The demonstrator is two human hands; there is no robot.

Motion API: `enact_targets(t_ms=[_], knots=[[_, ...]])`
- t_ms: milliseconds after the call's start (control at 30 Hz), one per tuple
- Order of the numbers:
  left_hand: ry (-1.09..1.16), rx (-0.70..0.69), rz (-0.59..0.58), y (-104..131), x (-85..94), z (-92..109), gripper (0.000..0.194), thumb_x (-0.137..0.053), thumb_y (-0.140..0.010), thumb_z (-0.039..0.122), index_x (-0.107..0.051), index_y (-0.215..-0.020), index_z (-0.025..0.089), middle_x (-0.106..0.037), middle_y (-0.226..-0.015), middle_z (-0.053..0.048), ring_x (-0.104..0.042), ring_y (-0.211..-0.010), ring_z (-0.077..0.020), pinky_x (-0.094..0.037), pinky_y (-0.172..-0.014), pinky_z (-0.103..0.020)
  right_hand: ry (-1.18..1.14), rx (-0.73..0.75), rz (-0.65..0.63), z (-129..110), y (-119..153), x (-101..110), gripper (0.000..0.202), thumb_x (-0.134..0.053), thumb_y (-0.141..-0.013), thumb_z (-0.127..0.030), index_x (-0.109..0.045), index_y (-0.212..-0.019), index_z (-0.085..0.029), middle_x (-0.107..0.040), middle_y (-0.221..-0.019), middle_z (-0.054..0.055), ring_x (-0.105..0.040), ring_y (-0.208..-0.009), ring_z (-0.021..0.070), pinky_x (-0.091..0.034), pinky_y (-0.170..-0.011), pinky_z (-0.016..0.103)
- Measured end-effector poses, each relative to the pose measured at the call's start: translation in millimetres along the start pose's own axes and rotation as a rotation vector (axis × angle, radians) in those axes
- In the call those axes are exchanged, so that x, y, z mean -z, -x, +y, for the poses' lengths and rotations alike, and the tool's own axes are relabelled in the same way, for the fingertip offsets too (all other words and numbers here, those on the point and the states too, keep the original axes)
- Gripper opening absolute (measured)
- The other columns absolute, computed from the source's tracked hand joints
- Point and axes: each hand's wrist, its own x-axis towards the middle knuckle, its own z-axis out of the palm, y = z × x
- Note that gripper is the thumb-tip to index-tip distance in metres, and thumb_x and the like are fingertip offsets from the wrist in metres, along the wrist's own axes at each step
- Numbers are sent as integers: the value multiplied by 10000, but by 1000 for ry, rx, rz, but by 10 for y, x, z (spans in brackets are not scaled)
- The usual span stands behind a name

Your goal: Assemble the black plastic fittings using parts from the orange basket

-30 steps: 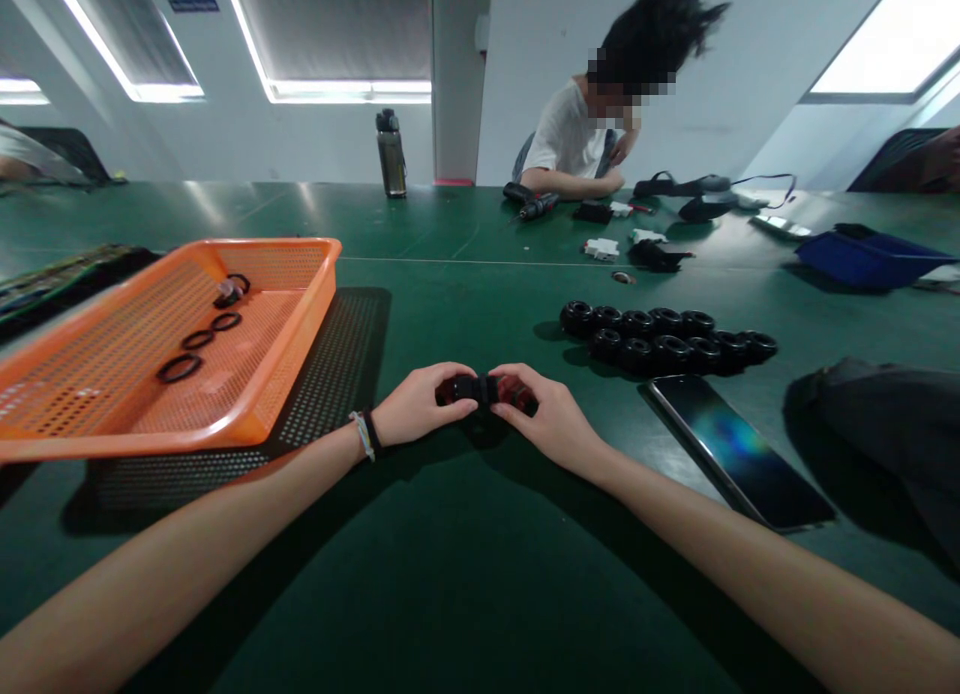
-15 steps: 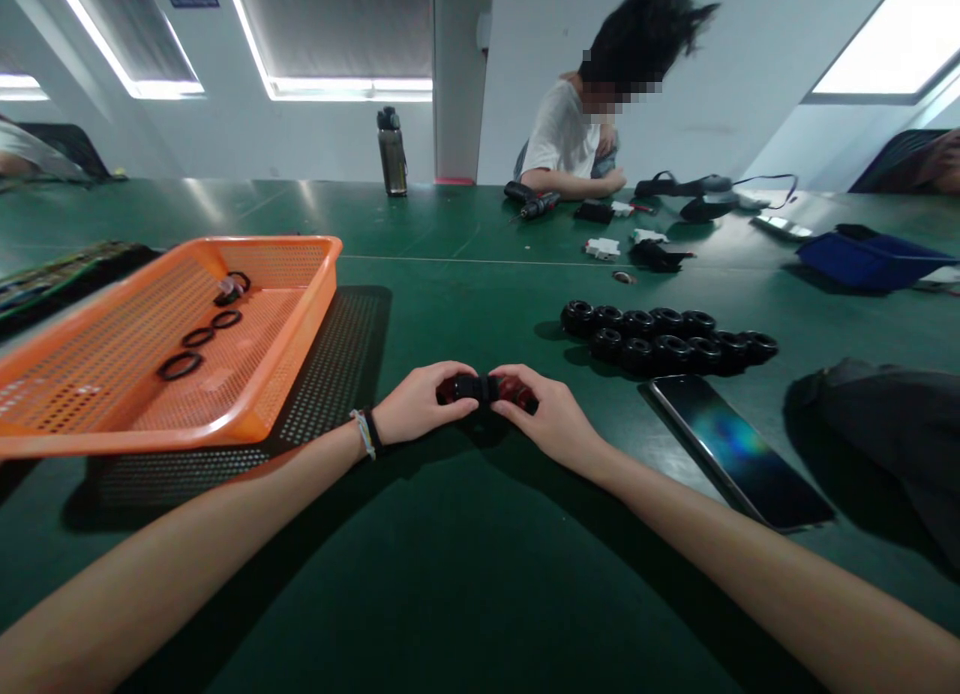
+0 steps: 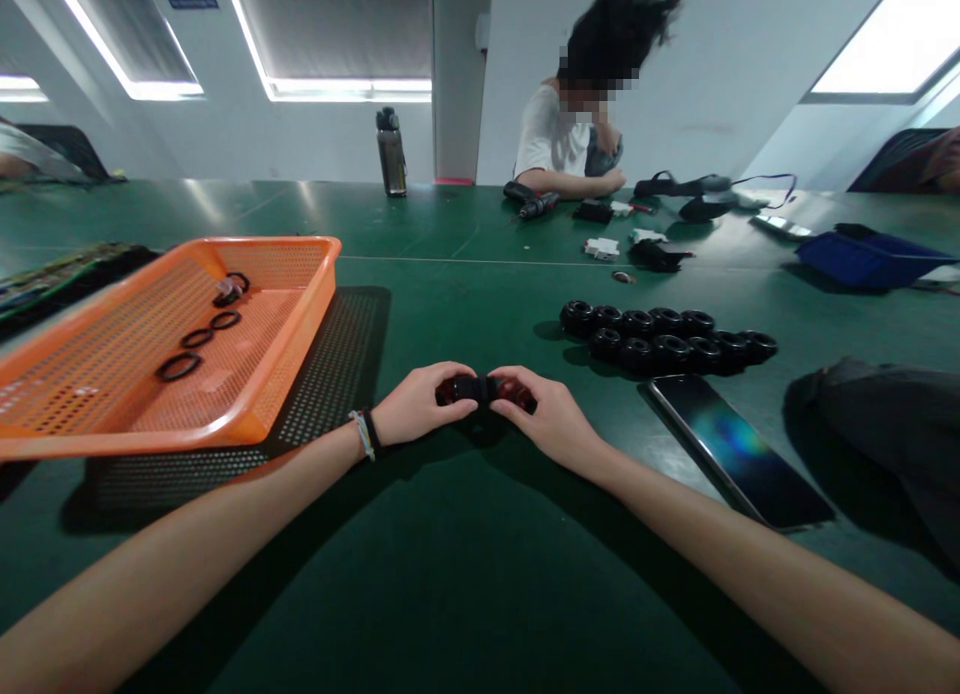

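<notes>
Black in colour, the small part (image 3: 469, 388) is held just above or on the green table (image 3: 480, 564); whether its underside touches cannot be told. Its left end is pinched between the thumb and fingers of the left hand (image 3: 412, 406), its right end likewise by the right hand (image 3: 556, 424). A dark band is seen midway between the two grips, but whether one piece or two joined pieces are held cannot be made out. If the ends were pushed out of line, the part could be tilted or slipped from the fingertips, since little of it seems to be covered by each pinch. If it were dropped, it could be rolled away and be hard to spot against its own shadow. To the left of the grip, loose black rings (image 3: 178, 378) are held in an orange basket (image 3: 259, 429). To the right and beyond, round black pieces (image 3: 671, 352) are lined up in two close rows; these could be scattered by a knock from the right hand. Nearer on that side, a phone (image 3: 739, 449) is laid beside the right forearm, where it could be nudged by a sideways sweep.
</notes>
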Motion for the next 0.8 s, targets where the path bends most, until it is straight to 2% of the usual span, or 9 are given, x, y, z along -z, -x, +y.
enact_targets(t_ms=[333, 500, 633, 800], knots=[[13, -8, -13, 10, 6, -5, 314, -575, -760, 297, -583, -1025, 129, -634, -969, -72, -584, -819, -178, -468, -722, -288, 11, -31, -30, -32, -5, -3, 205, -561, -786, -201, -593, -988, -184, -666, -804, 20, -601, -715, 154, -475, -669, 310], [20, -6, -11, 1, 4, -9, 315, -574, -760, 298, -582, -1028, 132, -636, -968, -68, -586, -815, -176, -470, -722, -286, 14, 2, -22, -45, 19, 10, 219, -570, -785, -199, -578, -1003, -181, -665, -849, 32, -603, -735, 150, -478, -676, 305], [14, -1, -6, 3, 7, -4, 324, -573, -753, 294, -581, -1031, 126, -638, -960, -67, -585, -810, -174, -469, -725, -288, -34, 30, -10, -37, 20, 5, 316, -592, -740, -122, -542, -1043, -194, -657, -808, 5, -607, -723, 137, -484, -676, 292], [8, -4, -9, 5, 7, -1, 306, -574, -753, 289, -583, -1016, 133, -641, -954, -60, -584, -795, -167, -471, -715, -281, -71, 30, -9, -16, 5, -11, 271, -578, -735, -90, -555, -978, -209, -657, -792, -9, -609, -718, 128, -484, -672, 283]])
